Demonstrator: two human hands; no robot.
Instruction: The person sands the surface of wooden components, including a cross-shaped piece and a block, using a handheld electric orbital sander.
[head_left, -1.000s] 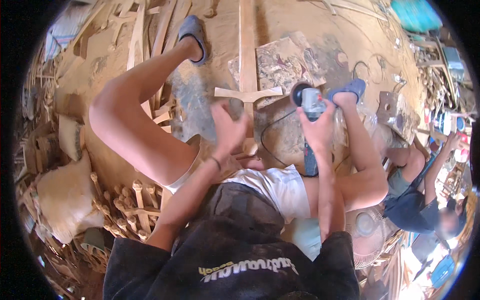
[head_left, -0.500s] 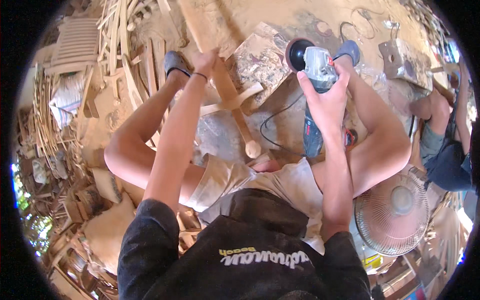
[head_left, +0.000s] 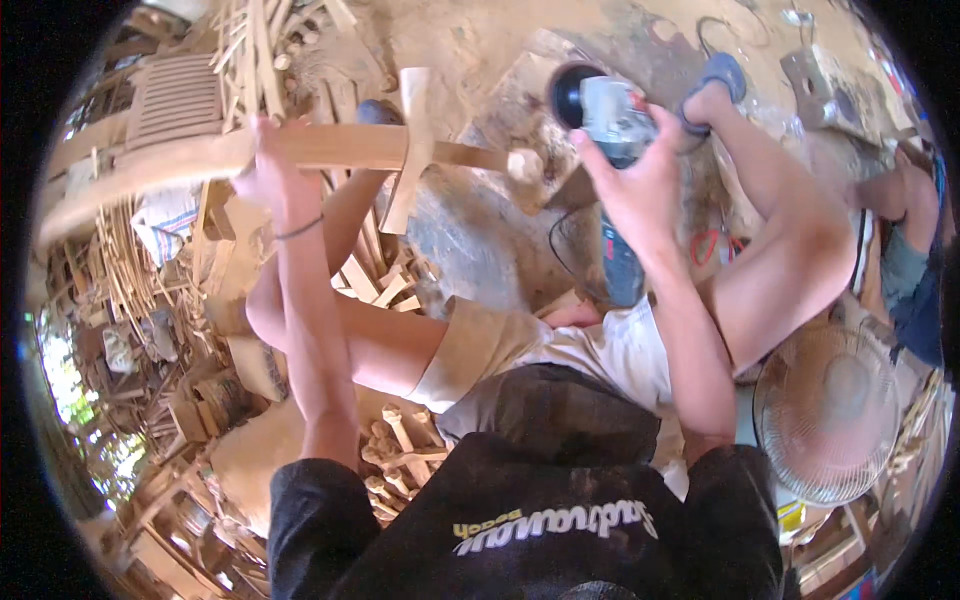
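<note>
A wooden sword (head_left: 350,147) lies level across the space in front of me, its long blade running off to the left. My left hand (head_left: 275,175) is closed around the blade, some way from the pale crossguard (head_left: 408,150). The sword's rounded pommel (head_left: 524,166) points right, apart from the grinder. Wrapped around the head of an angle grinder (head_left: 612,112) is my right hand (head_left: 640,190). The dark round disc (head_left: 572,96) of the grinder faces left, just above and right of the pommel. Its blue-black body hangs down towards my lap.
A dusty board (head_left: 500,100) lies between my feet. Wood strips (head_left: 262,60) and carved pieces (head_left: 400,440) are piled at the left and beside my hip. A fan (head_left: 828,415) stands at the right, near another person's leg (head_left: 905,200). The grinder's cord (head_left: 556,245) loops on the floor.
My left hand has moved left, swinging the sword from pointing away to lying crosswise, with the pommel now farther out. The grinder stays in my right hand, shifted slightly.
</note>
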